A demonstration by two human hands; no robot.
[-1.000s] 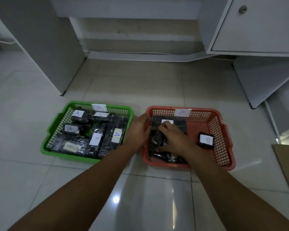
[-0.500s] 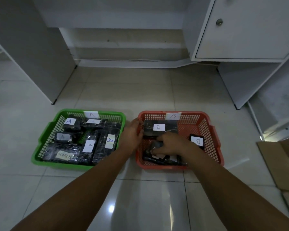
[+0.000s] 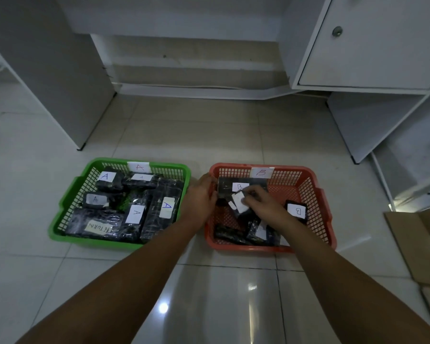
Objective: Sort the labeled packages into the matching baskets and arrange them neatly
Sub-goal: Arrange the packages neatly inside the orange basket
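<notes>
A green basket (image 3: 67,199) tagged A sits on the floor at left, filled with several black wrapped packages with A labels. Beside it on the right is a red basket (image 3: 318,194) tagged B. My left hand (image 3: 200,199) grips the red basket's left rim. My right hand (image 3: 263,206) is inside the red basket and holds a black package with a white label (image 3: 240,203), lifted over the basket floor. A flat B package (image 3: 227,186) lies at the back, a small B package (image 3: 297,211) at right, and more dark packages (image 3: 233,234) at the front.
White cabinet panels stand behind the baskets: a side panel (image 3: 60,83) at left and a door with a round knob (image 3: 337,31) at upper right. Flattened cardboard (image 3: 415,247) lies on the tiled floor at right.
My right hand has lifted a labelled package up from the front pile toward the middle of the red basket. The left hand stays on the rim. The camera has shifted slightly.
</notes>
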